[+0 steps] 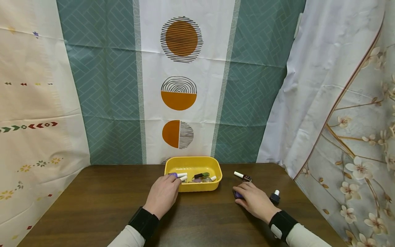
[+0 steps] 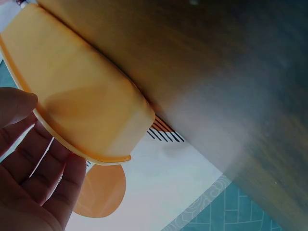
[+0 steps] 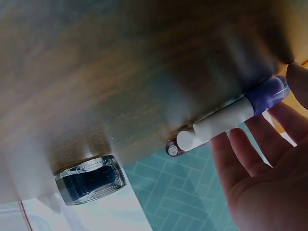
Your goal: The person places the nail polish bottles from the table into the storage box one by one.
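Observation:
At the near left corner of a yellow plastic basket (image 1: 197,187), my left hand (image 1: 163,193) grips the rim, thumb outside and fingers over it. Beside those fingers, inside, lies a purple nail polish bottle (image 1: 173,175) with a white cap. To the basket's right, my right hand (image 1: 254,202) pinches another purple nail polish bottle (image 3: 267,96), lying on its side between thumb and fingers. Its white cap (image 3: 224,118) points away from the thumb in the right wrist view. Just beyond that hand lies a dark red nail polish bottle (image 1: 247,178) with a white cap.
A dark blue nail polish bottle (image 1: 274,198) with a white cap stands upright right of my right hand. More bottles, one green (image 1: 205,175), lie in the basket. The brown table (image 1: 92,195) ends at a patterned curtain (image 1: 114,103) behind and a floral one (image 1: 355,171) at right.

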Tool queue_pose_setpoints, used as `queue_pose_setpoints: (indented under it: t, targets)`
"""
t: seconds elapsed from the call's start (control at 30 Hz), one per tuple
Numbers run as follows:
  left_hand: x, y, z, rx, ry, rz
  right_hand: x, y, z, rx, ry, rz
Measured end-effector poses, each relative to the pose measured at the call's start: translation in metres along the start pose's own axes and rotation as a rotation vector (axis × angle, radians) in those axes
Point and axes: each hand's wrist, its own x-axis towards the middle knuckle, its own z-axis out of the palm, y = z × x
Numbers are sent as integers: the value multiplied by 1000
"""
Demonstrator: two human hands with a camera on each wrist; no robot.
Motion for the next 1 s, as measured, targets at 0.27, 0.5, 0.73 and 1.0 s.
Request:
queue_pose_setpoints:
  t: [0.27,0.5,0.73,1.0]
  targets:
    - [0,0,0,-2,31,14,0,3,3,-28,49,-12]
    - [0,0,0,5,36,16,1,4,4,-35,64,-22]
    - [0,-1,0,0,51,24,2,2,5,-30,63,-17]
    - [0,-1,0,-3,36,19,4,0,3,-16,7,6]
